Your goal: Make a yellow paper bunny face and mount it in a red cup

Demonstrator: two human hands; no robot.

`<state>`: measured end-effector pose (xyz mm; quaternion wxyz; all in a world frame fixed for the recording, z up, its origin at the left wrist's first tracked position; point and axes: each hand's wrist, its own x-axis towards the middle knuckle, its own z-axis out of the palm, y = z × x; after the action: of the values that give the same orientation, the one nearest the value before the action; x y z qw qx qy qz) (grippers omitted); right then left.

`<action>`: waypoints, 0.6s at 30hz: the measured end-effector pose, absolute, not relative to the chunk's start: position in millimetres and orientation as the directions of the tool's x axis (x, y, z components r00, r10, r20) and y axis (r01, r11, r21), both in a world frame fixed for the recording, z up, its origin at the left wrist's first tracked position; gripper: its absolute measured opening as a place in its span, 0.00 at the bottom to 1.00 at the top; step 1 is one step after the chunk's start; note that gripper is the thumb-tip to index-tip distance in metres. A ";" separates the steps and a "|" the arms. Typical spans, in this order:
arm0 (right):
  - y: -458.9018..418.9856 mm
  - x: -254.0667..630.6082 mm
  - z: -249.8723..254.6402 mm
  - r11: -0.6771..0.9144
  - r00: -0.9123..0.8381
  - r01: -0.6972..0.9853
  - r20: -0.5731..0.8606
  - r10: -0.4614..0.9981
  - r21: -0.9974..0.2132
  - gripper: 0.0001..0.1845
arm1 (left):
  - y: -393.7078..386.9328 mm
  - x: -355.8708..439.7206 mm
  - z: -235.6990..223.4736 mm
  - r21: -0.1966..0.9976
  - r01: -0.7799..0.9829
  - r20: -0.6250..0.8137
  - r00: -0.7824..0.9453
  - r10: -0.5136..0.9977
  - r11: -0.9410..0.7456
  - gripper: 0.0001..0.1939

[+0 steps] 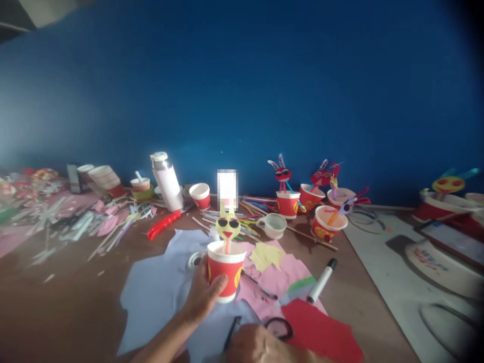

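Note:
My left hand (206,290) is wrapped round a red paper cup (226,272) with a white rim, thumb across its front. A yellow paper face (228,228) with dark eyes and a red mouth stands up out of the cup on an orange stick. Low in the picture, my right hand (259,345) rests curled near the table, its fingertips hidden. Beside it lie a black loop (279,328), perhaps a scissors handle, and a dark slim object (232,333). Under the hands are a pale blue paper sheet (151,287) and a red paper piece (321,327).
A marker (322,281) lies to the right and a red-handled cutter (164,225) to the left. Behind stand a white flask (167,184), a small white cup (274,226) and several cups with paper figures (288,201). Paper scraps (109,224) cover the left side.

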<state>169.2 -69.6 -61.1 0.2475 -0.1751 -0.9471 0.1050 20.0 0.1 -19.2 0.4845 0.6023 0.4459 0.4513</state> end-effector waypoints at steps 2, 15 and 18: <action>-70.5 164.9 -63.5 0.915 -0.826 0.284 0.411 0.386 -0.287 0.14 | 3.1 17.5 -19.2 0.989 0.095 0.089 0.199 0.976 -0.110 0.29; -41.9 219.0 32.8 0.751 -0.554 0.378 0.518 0.652 -0.541 0.16 | 6.6 16.8 -18.8 0.989 0.150 -0.014 0.119 0.993 -0.004 0.23; -28.2 231.4 32.0 0.324 -0.140 0.366 0.293 0.946 -0.873 0.15 | 5.0 16.1 -17.2 0.982 0.171 -0.109 0.167 0.980 0.080 0.25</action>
<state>231.4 -28.2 32.0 0.4452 -0.4815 -0.6810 0.3259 16.1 5.0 -17.2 0.5227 0.5571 0.5164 0.3868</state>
